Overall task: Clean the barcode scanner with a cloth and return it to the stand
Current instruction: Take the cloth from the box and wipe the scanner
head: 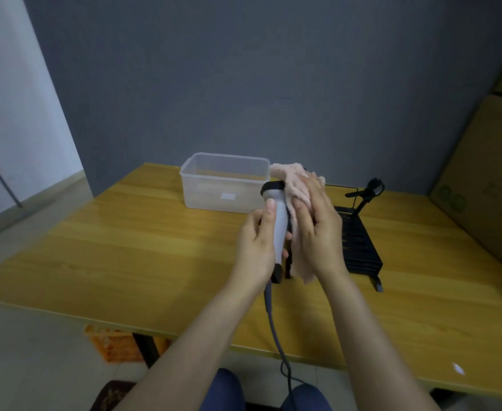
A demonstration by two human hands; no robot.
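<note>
My left hand point(257, 244) grips the handle of a white barcode scanner point(280, 225) with a black head, held upright above the wooden table point(125, 247). A grey cable point(273, 324) hangs from its base toward my lap. My right hand point(318, 229) presses a fluffy pink cloth point(291, 176) against the scanner's right side and head. The black stand point(365, 197) rises from a black slatted base point(359, 247) just right of my hands, with nothing in its cradle.
A clear plastic box point(223, 182) sits on the table behind the scanner. Cardboard boxes point(487, 179) are stacked at the right. An orange crate point(110, 345) lies on the floor under the table's front edge. A grey wall stands behind.
</note>
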